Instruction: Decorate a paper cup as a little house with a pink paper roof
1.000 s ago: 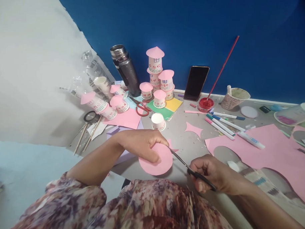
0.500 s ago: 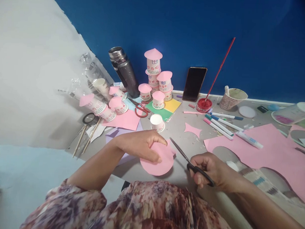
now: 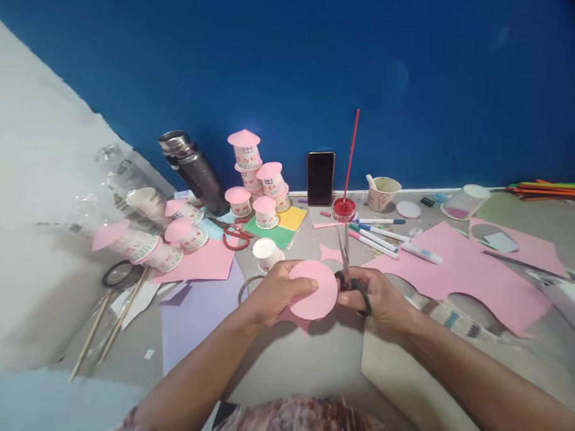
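Observation:
My left hand [image 3: 278, 294] grips a round piece of pink paper [image 3: 318, 298], thumb on top of it and fingers beneath. More pink paper with a pointed edge shows under the disc. My right hand [image 3: 376, 297] has its fingers in the handles of black-handled scissors [image 3: 346, 258], at the disc's right edge. The blades point up, away from me, and are slightly apart. Just beyond my left hand stands a white paper cup [image 3: 267, 254]. Behind it are decorated cups with pink cone roofs [image 3: 246, 152], some of them stacked.
A dark flask [image 3: 199, 175], red-handled scissors [image 3: 234, 239] and a roll of black tape [image 3: 118, 274] lie or stand left. A phone [image 3: 320, 179] leans on the wall beside a red paint pot [image 3: 344, 209]. Markers [image 3: 374, 243] and cut pink sheet [image 3: 455, 265] are right.
The view has shifted, showing more of the table's right side. The scissors have come up against the disc and their blades point more upright. My left hand now holds the disc raised from its side.

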Demonstrator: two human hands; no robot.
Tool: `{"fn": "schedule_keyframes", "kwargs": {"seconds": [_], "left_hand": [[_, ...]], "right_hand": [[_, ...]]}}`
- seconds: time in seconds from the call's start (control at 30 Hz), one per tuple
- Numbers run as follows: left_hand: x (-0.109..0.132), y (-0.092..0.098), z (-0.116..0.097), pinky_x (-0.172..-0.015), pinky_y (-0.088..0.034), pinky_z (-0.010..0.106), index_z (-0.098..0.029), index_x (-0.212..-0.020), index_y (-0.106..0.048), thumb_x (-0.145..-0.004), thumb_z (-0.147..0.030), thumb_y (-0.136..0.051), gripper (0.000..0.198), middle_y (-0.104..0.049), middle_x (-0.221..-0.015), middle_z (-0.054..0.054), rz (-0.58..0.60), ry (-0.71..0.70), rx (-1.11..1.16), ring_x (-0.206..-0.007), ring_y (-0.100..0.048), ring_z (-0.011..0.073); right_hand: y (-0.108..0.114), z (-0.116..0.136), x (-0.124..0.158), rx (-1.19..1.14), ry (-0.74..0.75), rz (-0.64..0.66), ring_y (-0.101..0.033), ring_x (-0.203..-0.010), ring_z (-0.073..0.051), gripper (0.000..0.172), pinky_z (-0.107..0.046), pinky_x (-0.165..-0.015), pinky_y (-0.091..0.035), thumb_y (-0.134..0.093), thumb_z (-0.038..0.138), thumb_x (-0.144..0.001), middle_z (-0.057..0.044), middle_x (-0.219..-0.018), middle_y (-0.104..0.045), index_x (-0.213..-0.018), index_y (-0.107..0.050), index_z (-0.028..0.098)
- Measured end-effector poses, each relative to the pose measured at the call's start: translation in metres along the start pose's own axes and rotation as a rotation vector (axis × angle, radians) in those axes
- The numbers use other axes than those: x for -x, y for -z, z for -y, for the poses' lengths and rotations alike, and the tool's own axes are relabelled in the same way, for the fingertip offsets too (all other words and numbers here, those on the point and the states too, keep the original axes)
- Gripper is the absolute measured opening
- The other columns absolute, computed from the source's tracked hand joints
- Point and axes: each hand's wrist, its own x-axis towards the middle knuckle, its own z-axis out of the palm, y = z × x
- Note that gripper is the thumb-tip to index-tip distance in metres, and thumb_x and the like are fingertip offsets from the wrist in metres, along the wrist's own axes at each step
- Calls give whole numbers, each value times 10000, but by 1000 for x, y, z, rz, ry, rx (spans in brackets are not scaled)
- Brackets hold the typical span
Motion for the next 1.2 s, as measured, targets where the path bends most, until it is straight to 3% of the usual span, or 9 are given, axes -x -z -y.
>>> {"fn": "schedule_keyframes", "kwargs": {"seconds": [0.13,0.3,0.43,0.57,0.8,0.9,1.03,1.13,1.2], "left_hand": [[-4,-9,12,-517,-580,301,-130,-989,-779,-714,-339,-817,347,-760,-770,68,60,8,60,-600,-694,208],[-6,-15,23,-483,-557,261,-122,-1037,-767,-788,-462,-821,425,-754,-740,72,88,-38,23,-578,-705,198],[-14,-15,30,-422,-545,270,-118,-995,-722,-798,-676,-767,594,-762,-744,94,72,-91,92,-546,-729,227],[-19,-12,32,-415,-525,258,-126,-906,-680,-760,-734,-764,632,-740,-706,81,30,-131,161,-515,-716,208],[-22,-14,41,-411,-461,240,-182,-841,-606,-761,-677,-786,533,-698,-632,25,29,-182,145,-477,-667,177],[-23,-14,42,-473,-472,240,-152,-949,-693,-705,-545,-876,497,-714,-695,25,35,-160,140,-544,-661,161],[-21,-13,38,-562,-459,232,-133,-794,-690,-641,-398,-929,388,-698,-708,27,35,-115,2,-614,-628,137],[-19,-13,36,-534,-410,230,-131,-766,-704,-636,-357,-908,332,-668,-678,15,75,-58,-145,-585,-575,125],[-17,-15,35,-534,-404,233,-127,-772,-723,-626,-324,-896,300,-669,-687,19,97,-32,-177,-593,-572,130]], "right_hand": [[1,-3,-4,-76,-42,-86,-534,-637,-137,487,-279,-615,-376,-991,453,-561,11,-687,-628,-765,-665,154],[0,-1,-4,-115,-34,-107,-545,-610,-133,453,-283,-596,-400,-991,382,-538,12,-673,-630,-750,-661,155],[4,2,-6,-134,64,-281,-464,-554,-104,408,-262,-536,-360,-969,371,-578,53,-594,-540,-718,-638,180],[14,7,-13,-43,165,-373,-398,-501,-86,389,-255,-482,-278,-929,423,-614,59,-540,-511,-681,-631,183],[17,9,-12,33,151,-328,-449,-535,-98,390,-256,-510,-320,-932,386,-579,50,-571,-545,-678,-613,184],[18,6,-7,59,104,-187,-508,-603,-119,342,-260,-555,-362,-901,351,-626,36,-646,-580,-744,-630,179],[20,7,-4,282,115,-42,-416,-603,-91,321,-243,-544,-282,-865,334,-657,63,-627,-494,-673,-585,179],[18,8,-4,339,112,-60,-409,-594,-87,295,-236,-533,-289,-865,314,-652,65,-613,-505,-663,-605,175],[15,5,-6,208,60,-110,-470,-584,-99,290,-239,-531,-346,-886,320,-646,53,-628,-562,-730,-647,177]]}}
